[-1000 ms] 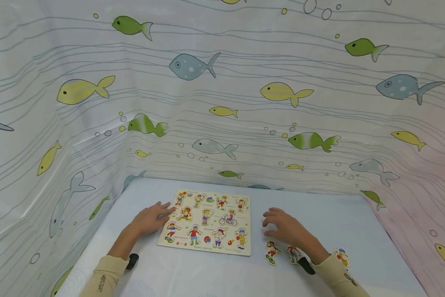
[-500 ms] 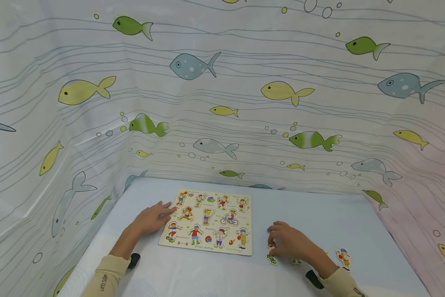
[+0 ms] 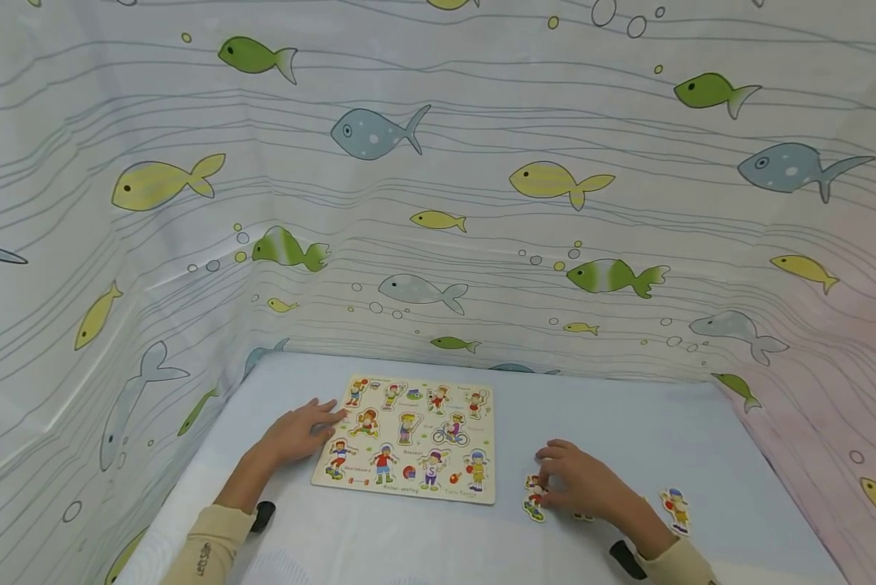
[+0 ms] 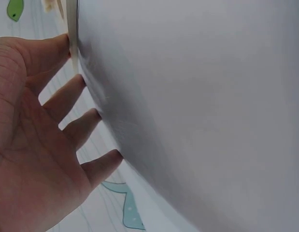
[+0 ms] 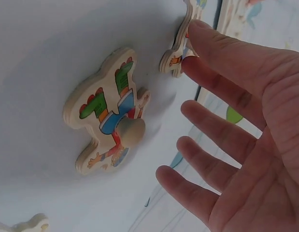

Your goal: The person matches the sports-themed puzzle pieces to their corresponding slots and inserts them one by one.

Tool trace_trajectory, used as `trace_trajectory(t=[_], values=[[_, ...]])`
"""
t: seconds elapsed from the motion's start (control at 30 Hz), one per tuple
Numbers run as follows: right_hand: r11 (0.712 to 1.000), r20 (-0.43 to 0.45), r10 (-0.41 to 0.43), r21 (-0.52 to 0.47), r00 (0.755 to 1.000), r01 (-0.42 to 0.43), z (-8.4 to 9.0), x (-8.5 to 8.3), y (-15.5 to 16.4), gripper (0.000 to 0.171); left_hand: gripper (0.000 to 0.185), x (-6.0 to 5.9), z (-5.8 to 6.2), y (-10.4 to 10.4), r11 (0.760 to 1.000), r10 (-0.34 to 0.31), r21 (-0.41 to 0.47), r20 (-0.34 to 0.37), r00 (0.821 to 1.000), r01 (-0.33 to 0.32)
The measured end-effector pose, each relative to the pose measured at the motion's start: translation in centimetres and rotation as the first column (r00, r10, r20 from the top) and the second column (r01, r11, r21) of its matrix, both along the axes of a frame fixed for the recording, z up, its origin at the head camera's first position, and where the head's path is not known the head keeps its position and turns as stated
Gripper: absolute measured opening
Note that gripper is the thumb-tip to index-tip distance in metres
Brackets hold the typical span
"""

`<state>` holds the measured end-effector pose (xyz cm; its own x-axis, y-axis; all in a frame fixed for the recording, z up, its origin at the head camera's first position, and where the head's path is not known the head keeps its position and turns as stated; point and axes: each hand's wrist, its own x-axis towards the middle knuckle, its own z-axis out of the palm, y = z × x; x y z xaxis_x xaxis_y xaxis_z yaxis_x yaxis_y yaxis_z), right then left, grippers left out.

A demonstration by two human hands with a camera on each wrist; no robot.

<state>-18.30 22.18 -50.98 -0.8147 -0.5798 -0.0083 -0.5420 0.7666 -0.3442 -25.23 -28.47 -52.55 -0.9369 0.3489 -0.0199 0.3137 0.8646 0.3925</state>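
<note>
A cream wooden puzzle board [image 3: 375, 439] printed with several sports figures lies on the table. Fingers of my left hand [image 3: 301, 431], spread and nearly straight, rest along its left edge; in the left wrist view the left hand [image 4: 43, 130] touches the board's rim [image 4: 72, 29]. Right of the board, my right hand [image 3: 580, 483] pinches a skateboarder puzzle piece [image 3: 532, 502] between thumb and index finger. The right wrist view shows this skateboarder piece [image 5: 176, 60] at those fingertips, the other fingers loose. Under that hand lies a roller-skater piece [image 5: 103, 104] with a round wooden knob [image 5: 131, 131].
Farther right on the table [image 3: 709, 439] lies a puzzle piece of a figure with a red ball [image 3: 676, 510]. A white curtain [image 3: 482, 252] with printed fish hangs round the table's back and sides. Dark wrist cameras sit under both sleeves.
My right hand has come down from above the pieces onto the skateboarder piece, then drawn slightly right, uncovering more of it. The piece lies where it was. My left hand has stayed still.
</note>
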Motion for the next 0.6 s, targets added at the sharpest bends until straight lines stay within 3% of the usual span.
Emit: trace_trajectory(t=[0.6], values=[[1.0, -0.019, -0.031, -0.004, 0.999, 0.03, -1.07, -0.11, -0.33, 0.012, 0.039, -0.22, -0.55, -0.32, 1.0, -0.01, -0.003, -0.011, 1.0, 0.01]])
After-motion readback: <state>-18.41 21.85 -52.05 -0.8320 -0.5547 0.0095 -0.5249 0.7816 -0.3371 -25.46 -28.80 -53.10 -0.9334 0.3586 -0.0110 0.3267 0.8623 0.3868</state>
